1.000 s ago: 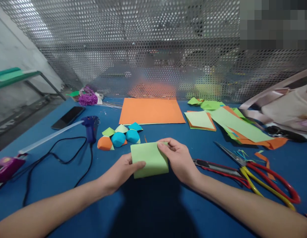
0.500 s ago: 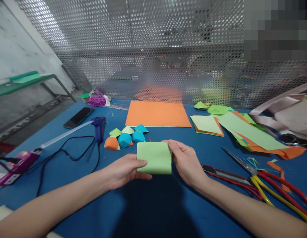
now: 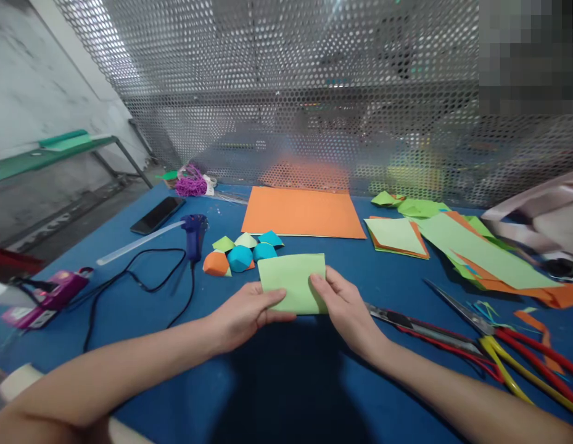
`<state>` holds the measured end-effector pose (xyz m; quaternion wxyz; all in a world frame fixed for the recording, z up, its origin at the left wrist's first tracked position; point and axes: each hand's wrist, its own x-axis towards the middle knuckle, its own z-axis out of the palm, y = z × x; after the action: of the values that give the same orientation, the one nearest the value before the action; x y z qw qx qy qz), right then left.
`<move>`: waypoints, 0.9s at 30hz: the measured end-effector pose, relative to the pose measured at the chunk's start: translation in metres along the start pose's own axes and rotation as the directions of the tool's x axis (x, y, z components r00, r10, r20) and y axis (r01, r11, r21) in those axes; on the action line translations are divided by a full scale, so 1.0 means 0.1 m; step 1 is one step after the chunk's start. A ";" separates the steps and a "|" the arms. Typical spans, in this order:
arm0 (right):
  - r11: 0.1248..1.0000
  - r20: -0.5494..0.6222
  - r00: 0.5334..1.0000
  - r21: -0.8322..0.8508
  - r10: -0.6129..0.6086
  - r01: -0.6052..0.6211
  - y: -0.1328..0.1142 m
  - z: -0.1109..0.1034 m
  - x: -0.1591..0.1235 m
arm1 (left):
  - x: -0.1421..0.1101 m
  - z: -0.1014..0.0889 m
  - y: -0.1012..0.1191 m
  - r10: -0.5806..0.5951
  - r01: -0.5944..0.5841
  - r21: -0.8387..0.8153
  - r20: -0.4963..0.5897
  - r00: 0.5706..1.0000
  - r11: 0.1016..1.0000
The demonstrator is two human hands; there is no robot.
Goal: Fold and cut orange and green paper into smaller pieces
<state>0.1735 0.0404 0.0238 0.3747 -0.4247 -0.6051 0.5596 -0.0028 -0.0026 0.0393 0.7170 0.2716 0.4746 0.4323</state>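
Observation:
A light green sheet of paper (image 3: 293,283) is held up between both hands above the blue table. My left hand (image 3: 247,311) is closed on its left edge, thumb on the face and fingers behind or below. At the right edge, my right hand (image 3: 344,302) pinches the sheet with its thumb in front; its other fingers are partly hidden. Just beyond the sheet sit several small folded paper pieces, among them a blue one (image 3: 240,258) and an orange one (image 3: 216,263).
Orange paper (image 3: 305,213) lies at the back, with a stack of paper squares (image 3: 395,234) to its right. Scissors (image 3: 485,327) and paper scraps lie at right. On the left are a glue gun (image 3: 192,237) with its cord, a phone (image 3: 157,215) and a purple power strip (image 3: 50,299).
My right hand's thumb has shifted lower, from the sheet's top right corner onto its right side. The sheet is slightly tilted and a little higher in view. The whole view has shifted slightly.

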 end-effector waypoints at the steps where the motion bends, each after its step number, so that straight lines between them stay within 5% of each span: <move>1: 1.000 0.012 1.000 0.022 -0.003 0.003 0.01 0.00 0.01 | 0.00 0.00 0.00 0.009 -0.009 -0.010 -0.018 1.000 1.000; 11: 0.979 0.015 0.999 -0.199 0.037 -0.034 -0.03 -0.06 0.10 | 0.02 -0.02 0.02 0.069 -0.071 -0.070 -0.038 0.997 0.995; 27: 0.942 0.133 0.974 0.263 0.181 -0.211 -0.02 -0.04 0.14 | 0.05 0.03 0.00 0.158 -0.184 -0.181 -0.149 0.976 0.966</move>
<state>0.1720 0.0548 0.0263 0.3396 -0.3960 -0.4954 0.6946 0.0004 0.0023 0.0383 0.6665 0.2109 0.4519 0.5542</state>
